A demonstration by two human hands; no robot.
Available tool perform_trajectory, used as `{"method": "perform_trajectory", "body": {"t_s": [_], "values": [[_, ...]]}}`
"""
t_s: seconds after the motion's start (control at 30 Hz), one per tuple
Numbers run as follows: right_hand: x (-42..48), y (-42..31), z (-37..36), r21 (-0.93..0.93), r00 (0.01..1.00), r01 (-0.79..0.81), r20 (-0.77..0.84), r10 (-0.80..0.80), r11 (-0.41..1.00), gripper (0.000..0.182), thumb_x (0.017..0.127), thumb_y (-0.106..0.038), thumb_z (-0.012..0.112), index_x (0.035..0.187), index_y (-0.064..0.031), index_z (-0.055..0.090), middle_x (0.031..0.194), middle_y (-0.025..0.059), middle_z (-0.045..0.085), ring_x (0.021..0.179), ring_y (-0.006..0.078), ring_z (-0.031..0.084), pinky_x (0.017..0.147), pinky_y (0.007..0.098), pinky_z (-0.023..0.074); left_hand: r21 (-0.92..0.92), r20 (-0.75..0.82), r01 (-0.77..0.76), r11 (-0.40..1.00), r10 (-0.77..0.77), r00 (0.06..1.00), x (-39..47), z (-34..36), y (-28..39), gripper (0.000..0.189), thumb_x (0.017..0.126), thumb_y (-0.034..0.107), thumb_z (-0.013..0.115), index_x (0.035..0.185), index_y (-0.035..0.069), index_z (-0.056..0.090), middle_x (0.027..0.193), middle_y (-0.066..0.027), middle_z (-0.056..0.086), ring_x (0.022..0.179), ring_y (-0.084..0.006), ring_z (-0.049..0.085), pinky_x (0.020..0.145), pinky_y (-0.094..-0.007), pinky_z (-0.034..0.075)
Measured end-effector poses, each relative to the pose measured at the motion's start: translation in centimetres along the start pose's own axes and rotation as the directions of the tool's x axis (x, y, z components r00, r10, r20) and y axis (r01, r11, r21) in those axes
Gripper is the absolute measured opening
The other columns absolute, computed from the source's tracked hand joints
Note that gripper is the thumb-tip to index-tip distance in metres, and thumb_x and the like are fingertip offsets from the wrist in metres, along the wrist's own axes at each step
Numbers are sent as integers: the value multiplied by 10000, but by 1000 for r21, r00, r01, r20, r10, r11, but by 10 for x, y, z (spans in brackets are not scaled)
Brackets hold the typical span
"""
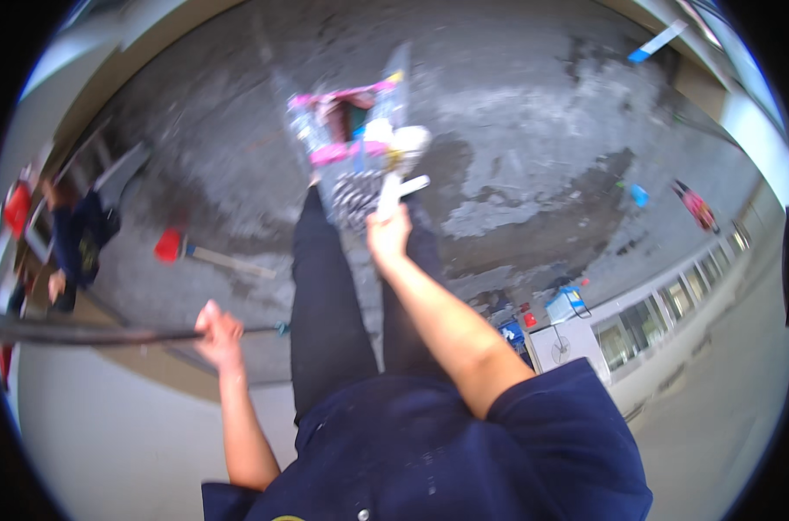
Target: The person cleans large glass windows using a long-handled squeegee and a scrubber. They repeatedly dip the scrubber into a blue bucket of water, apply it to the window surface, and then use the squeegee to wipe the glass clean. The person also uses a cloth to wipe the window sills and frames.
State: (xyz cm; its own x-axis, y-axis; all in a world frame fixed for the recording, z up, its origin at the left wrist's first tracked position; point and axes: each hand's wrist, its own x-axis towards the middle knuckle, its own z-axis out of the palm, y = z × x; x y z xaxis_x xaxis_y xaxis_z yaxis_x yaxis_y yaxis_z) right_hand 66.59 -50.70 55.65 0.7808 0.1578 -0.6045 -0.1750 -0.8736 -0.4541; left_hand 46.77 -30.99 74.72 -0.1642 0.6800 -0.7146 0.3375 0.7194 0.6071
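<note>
My left hand [220, 331] is closed around a long dark pole [121, 333] that crosses the left side and ends in a small teal tip. A white handle-like tool [389, 195] is held in my right hand [389, 236], over my right leg. Just left of that tool is a grey-and-white patterned item [357, 195], too blurred to name. A rounded white item [411, 143] appears beyond the tool. Past my feet, on the floor, an open clear plastic bag [329, 155] with pink edging has brown and green things inside.
Wet patches mark the concrete floor [512, 130]. A wooden-handled tool with a red head [168, 246] lies to the left, near another person [82, 234] in dark clothes. At right are a blue item [640, 195], a person in pink [697, 207], a blue-and-white box [567, 305] and a fan [561, 350].
</note>
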Motion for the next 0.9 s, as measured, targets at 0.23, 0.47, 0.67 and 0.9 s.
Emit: {"method": "perform_trajectory", "body": {"t_s": [0.23,0.47,0.67,0.9], "values": [[36,-78,-56,-210,961,-235,97,259,949,347,763,-172,667,1004,11,497,911,257,622,908,407,614,787,463,490,90,84,-128,988,120,989,-10,3,19,400,995,180,449,648,130,256,455,58,240,374,-30,213,337,-233,222],[91,-191,-132,709,977,46,-180,118,704,161,811,-79,616,878,-23,480,657,84,539,550,205,558,469,323,452,174,209,-172,970,134,969,-26,-15,6,409,965,213,514,624,146,298,430,49,299,325,-53,288,294,-236,227],[76,-405,-271,889,907,-398,344,-245,-227,139,891,-179,575,876,-62,501,813,124,623,821,272,640,765,412,556,637,43,-331,696,397,917,-47,-54,-56,476,841,344,692,672,-8,421,570,-180,503,524,-314,502,533,-433,417],[32,-534,-312,757,682,-590,283,-674,-279,305,939,-244,441,1013,51,459,1001,219,612,964,386,618,878,536,510,751,109,-261,606,277,955,-81,-141,-88,384,824,210,670,586,-28,486,485,-148,434,453,-247,393,479,-421,356]]}}
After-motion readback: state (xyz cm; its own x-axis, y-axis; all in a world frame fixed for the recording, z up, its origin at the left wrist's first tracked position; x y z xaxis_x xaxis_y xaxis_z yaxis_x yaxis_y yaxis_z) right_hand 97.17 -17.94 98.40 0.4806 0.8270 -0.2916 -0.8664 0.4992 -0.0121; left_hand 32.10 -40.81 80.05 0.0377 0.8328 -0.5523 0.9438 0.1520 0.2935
